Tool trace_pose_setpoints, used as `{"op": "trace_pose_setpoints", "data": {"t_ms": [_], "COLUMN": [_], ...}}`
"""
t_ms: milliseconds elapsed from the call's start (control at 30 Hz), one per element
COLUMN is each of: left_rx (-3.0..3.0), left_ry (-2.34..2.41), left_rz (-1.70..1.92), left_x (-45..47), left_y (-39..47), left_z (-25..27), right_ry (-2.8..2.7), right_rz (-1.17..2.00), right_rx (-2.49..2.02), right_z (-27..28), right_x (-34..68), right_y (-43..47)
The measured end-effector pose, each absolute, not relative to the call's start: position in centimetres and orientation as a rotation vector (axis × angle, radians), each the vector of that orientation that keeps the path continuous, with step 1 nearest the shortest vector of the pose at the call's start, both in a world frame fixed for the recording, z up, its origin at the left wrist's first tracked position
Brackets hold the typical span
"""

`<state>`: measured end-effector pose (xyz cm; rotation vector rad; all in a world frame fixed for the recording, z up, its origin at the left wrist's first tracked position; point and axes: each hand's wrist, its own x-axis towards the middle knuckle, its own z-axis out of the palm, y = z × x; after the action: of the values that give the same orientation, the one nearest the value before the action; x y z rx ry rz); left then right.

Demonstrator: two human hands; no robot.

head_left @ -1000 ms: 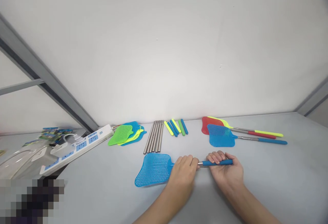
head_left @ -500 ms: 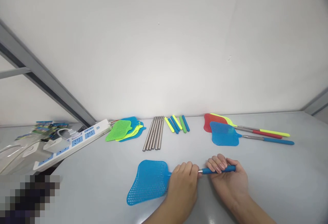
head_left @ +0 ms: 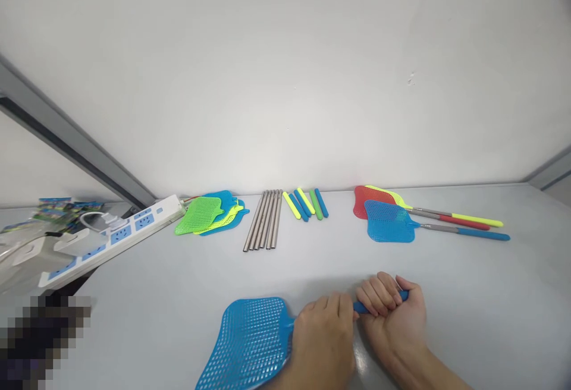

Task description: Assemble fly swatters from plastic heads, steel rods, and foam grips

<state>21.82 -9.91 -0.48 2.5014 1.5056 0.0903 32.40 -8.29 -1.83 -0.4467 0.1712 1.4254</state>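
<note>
A blue fly swatter [head_left: 250,342] with a perforated head lies across the front of the table, its head at the left. My left hand [head_left: 325,333] is closed round its shaft just right of the head and hides the metal part. My right hand [head_left: 392,307] wraps the blue handle [head_left: 360,307], palm turned up, with the handle's end poking out by the thumb. Behind them lie several metal rods [head_left: 264,220] side by side and several loose coloured handle sleeves [head_left: 306,203] in blue, yellow and green.
Loose swatter heads [head_left: 200,214] are piled at the back left beside a white power strip [head_left: 134,229] with plugs. At the back right lie three whole swatters: blue [head_left: 390,222], red [head_left: 468,221] and yellow [head_left: 482,220]. A white wall [head_left: 285,81] rises behind.
The swatter and my left hand have come nearer to me, and the left hand is closer to the right. More of the right fingers are curled round the handle. The view has shifted slightly.
</note>
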Motion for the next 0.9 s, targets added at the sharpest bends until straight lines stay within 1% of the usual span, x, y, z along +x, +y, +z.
{"op": "trace_pose_setpoints", "data": {"t_ms": [100,233,533,667,800,900], "left_rx": [2.477,2.508,2.658,2.599,2.489,2.446], "left_ry": [1.497,1.508,1.517,1.617,1.652,1.587], "left_rz": [0.063,0.113,0.278,0.180,0.063,0.053], "left_x": [21.9,21.8,21.8,21.8,21.7,21.7], "left_y": [-10.0,-9.8,-9.2,-9.1,-8.8,-8.8], "left_z": [-0.4,-0.4,-0.5,-0.6,-0.6,-0.5], "right_ry": [0.219,0.219,-0.050,-0.011,0.118,0.156], "right_rz": [1.437,1.466,1.532,1.549,1.677,1.628], "right_rx": [-0.453,-0.459,-0.466,-0.501,-0.529,-0.499], "right_z": [-1.8,-1.5,0.0,-0.2,-0.8,-0.8], "right_x": [32.2,32.4,33.8,34.4,34.9,34.8], "right_y": [-8.6,-8.4,-7.0,-6.6,-6.4,-6.8]}}
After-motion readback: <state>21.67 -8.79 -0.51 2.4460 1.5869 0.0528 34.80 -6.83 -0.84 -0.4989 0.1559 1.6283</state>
